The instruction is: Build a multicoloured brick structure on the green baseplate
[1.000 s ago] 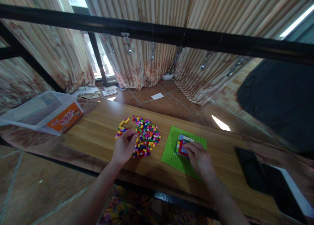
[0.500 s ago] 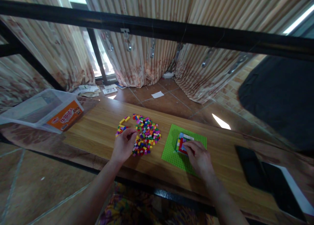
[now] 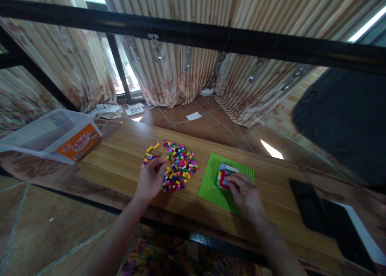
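While the left hand [image 3: 150, 179] curls its thumb and fingers together beside the loose bricks [image 3: 184, 163], I cannot tell whether it pinches one. That multicoloured spread lies just beyond and to the right of it on the wooden table [image 3: 120, 157]. The right hand [image 3: 247, 192] has its fingertips drawn in over the small brick build [image 3: 222, 178], on the green baseplate [image 3: 208, 187] beneath this hand; any piece gripped there is hidden. Well left of both hands stands a clear plastic box [image 3: 57, 155]
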A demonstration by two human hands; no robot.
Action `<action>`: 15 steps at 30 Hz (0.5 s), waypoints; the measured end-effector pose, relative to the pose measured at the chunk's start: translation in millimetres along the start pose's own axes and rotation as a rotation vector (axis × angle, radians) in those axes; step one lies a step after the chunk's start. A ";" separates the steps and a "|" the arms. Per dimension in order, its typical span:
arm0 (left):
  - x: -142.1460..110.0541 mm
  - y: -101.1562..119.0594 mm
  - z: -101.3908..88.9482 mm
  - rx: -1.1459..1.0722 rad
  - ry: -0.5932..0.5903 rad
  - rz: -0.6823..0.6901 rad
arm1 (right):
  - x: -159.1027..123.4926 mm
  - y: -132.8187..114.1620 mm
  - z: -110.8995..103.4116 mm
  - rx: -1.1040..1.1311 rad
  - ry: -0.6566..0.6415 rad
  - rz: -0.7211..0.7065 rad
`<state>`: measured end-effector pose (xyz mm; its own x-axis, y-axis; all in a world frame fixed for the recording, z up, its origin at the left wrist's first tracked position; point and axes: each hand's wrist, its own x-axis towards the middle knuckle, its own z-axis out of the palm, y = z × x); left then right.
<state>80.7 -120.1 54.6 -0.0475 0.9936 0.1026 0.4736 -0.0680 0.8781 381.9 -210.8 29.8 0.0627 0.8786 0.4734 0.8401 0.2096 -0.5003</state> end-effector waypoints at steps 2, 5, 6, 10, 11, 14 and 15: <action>-0.2 -1.1 -0.8 0.009 0.001 -0.009 | 0.4 0.0 -1.1 0.011 -0.016 0.024; 0.2 -6.7 -1.1 0.020 -0.001 -0.015 | 1.9 -0.5 -2.9 0.022 -0.039 0.061; 0.6 -9.0 -0.9 0.022 0.001 -0.014 | 2.6 -0.8 -3.3 0.025 -0.044 0.071; 1.7 -16.1 1.0 0.015 0.012 -0.002 | 6.5 -3.4 -4.9 0.034 -0.080 0.093; 1.9 -16.9 1.4 0.006 0.008 0.002 | 7.3 -4.0 -5.2 0.034 -0.092 0.097; 1.6 -16.2 1.2 -0.006 0.008 0.003 | 9.0 -4.5 -6.4 0.029 -0.105 0.108; 1.4 -15.2 0.7 0.000 0.009 0.000 | 9.2 -4.1 -7.0 0.028 -0.107 0.106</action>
<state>74.0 -117.6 41.1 -0.0554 0.9927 0.1069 0.4733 -0.0681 0.8783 382.8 -206.5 41.4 0.0911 0.9368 0.3377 0.8164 0.1239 -0.5640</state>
